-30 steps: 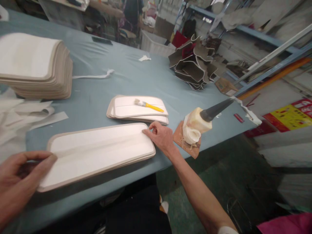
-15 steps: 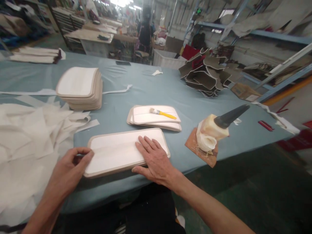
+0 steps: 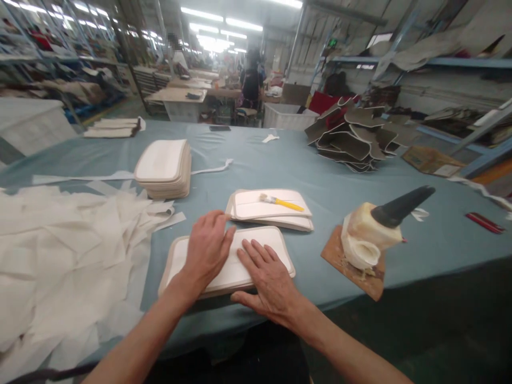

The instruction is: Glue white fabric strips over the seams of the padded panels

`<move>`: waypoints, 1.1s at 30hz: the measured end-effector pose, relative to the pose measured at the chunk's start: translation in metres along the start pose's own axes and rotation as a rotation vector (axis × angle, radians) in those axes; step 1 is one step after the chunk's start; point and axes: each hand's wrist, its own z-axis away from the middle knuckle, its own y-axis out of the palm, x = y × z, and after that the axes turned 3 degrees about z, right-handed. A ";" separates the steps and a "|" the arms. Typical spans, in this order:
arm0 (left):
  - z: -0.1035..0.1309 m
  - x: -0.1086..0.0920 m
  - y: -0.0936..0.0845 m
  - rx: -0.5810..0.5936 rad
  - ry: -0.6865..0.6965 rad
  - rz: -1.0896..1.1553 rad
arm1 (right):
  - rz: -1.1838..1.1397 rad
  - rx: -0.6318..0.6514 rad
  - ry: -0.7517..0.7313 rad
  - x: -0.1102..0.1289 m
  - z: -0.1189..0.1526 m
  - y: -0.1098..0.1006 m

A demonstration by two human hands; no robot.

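A pale rounded rectangular panel with a beige border [image 3: 176, 256] lies on a thin stack at the near table edge. My right hand [image 3: 270, 277] rests flat on its right part, fingers stretched out. Over the panel's middle is my left hand [image 3: 208, 248], fingers loosely bent, thumb apart, nothing visible in it; whether it touches the panel I cannot tell. Just beyond its fingertips sits a second small stack of similar panels [image 3: 272, 217], slightly fanned. A brush with a yellow handle [image 3: 288, 204] lies on top of that stack.
On the right, a glue-crusted container with a dark handle [image 3: 370, 229] stands on a brown board [image 3: 340, 256]. Loose off-white fabric strips [image 3: 80, 256] cover the left side. Behind are a tall panel stack [image 3: 162, 165], grey-brown curved pieces [image 3: 352, 136] and a red tool [image 3: 485, 223].
My left hand has left the panel's left end and moved right and forward over its middle. My right hand stays flat on the panel. The camera view has tilted up and turned left.
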 end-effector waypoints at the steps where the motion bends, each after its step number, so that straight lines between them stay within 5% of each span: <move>1: -0.007 -0.002 0.011 0.023 0.013 -0.014 | 0.003 0.005 -0.001 0.000 0.000 0.001; 6: -0.009 0.012 0.039 0.115 0.034 -0.097 | -0.011 0.002 -0.007 0.000 0.000 0.005; 17: 0.020 0.095 0.010 0.135 -0.100 -0.232 | -0.071 -0.031 0.009 0.001 0.000 0.014; 27: 0.012 0.083 0.000 0.165 -0.049 -0.254 | -0.094 -0.048 0.007 -0.001 0.000 0.008; 33: 0.013 0.059 0.015 0.140 -0.079 -0.260 | 0.201 -0.393 -0.234 -0.035 -0.004 0.072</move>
